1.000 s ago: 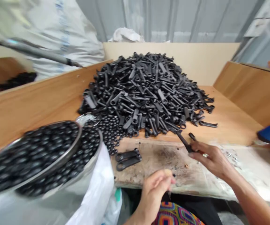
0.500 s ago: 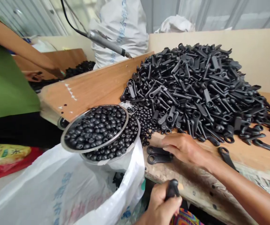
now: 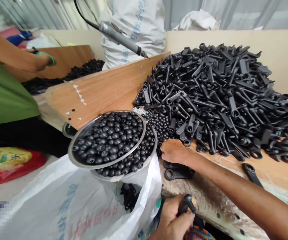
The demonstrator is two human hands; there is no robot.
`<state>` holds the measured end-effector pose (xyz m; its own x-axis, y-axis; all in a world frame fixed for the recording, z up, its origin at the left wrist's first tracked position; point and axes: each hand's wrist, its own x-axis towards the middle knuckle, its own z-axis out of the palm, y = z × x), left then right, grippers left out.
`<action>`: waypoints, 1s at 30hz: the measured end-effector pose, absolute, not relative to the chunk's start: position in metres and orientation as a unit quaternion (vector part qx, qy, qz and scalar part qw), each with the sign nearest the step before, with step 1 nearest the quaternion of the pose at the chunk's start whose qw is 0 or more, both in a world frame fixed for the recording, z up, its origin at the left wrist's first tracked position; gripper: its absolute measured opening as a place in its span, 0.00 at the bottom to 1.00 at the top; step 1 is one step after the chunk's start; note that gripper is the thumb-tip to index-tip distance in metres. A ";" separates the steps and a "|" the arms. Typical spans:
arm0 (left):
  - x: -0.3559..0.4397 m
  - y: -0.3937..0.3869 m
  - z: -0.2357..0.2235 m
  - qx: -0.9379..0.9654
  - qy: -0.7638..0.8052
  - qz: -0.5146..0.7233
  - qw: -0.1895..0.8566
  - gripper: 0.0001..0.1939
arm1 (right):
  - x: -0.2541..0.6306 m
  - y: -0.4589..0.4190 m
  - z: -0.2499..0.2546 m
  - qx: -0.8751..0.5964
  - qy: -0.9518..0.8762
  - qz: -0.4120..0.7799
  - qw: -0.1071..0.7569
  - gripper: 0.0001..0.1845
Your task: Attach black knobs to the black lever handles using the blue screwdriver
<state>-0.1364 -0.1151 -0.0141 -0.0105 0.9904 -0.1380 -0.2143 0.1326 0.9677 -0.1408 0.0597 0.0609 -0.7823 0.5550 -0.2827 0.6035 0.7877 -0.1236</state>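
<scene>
My left hand (image 3: 174,215) is closed around a black crank handle (image 3: 186,204) just below the bench's front edge, its peg end sticking out past the thumb. My right hand (image 3: 174,151) is at the edge of a spill of small black knobs (image 3: 161,126), fingers curled down and their tips hidden, so what they grip cannot be made out. Directly under that wrist lie two black crank handles (image 3: 179,174), side by side on the bench. To the left, a round metal bowl (image 3: 71,156) heaped with black knobs (image 3: 109,136) overlaps a second knob-filled container (image 3: 156,143).
A large pile of black crank handles (image 3: 224,100) covers the bench's back right. One lies apart (image 3: 251,173). An electric screwdriver (image 3: 121,38) hangs above a wooden divider (image 3: 104,86). A white sack (image 3: 46,200) stands in front. A co-worker's arm (image 3: 16,53) is at left.
My right hand has moved left from the two crank handles to the small knobs. My left hand keeps its crank handle. The view has shifted slightly, and the co-worker's arm has lifted.
</scene>
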 end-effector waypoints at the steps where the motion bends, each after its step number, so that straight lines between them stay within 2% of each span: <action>1: -0.136 -0.115 -0.014 0.395 0.487 0.531 0.570 0.08 | -0.140 0.060 0.063 0.312 0.938 -0.107 0.109 0.15; 4: -0.134 -0.114 -0.013 0.368 0.504 0.559 0.546 0.13 | -0.121 0.060 0.076 0.324 0.935 -0.120 0.080 0.14; 6: -0.132 -0.113 -0.010 0.348 0.518 0.576 0.528 0.16 | -0.093 0.059 0.087 0.313 0.933 -0.171 0.044 0.12; 8: -0.129 -0.110 -0.007 0.337 0.528 0.594 0.505 0.16 | -0.057 0.053 0.094 0.294 0.903 -0.313 -0.034 0.10; 11: -0.120 -0.104 0.001 0.359 0.532 0.608 0.467 0.17 | 0.001 0.030 0.087 0.305 0.726 -0.584 -0.197 0.07; 14: -0.103 -0.097 0.008 0.440 0.553 0.590 0.390 0.18 | 0.042 -0.005 0.062 0.319 0.527 -0.716 -0.329 0.07; 20: -0.058 -0.085 0.015 0.627 0.560 0.508 0.188 0.18 | 0.072 -0.051 0.024 0.266 0.337 -0.771 -0.471 0.08; 30: -0.017 -0.083 0.007 0.697 0.566 0.435 0.072 0.19 | 0.105 -0.067 0.020 0.236 0.284 -0.751 -0.547 0.08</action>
<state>-0.0172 -0.0829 0.0070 -0.0183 0.8512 0.5246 0.7260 -0.3495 0.5923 0.1048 -0.0665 0.0200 -0.2903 0.9560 -0.0432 -0.6884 -0.2400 -0.6845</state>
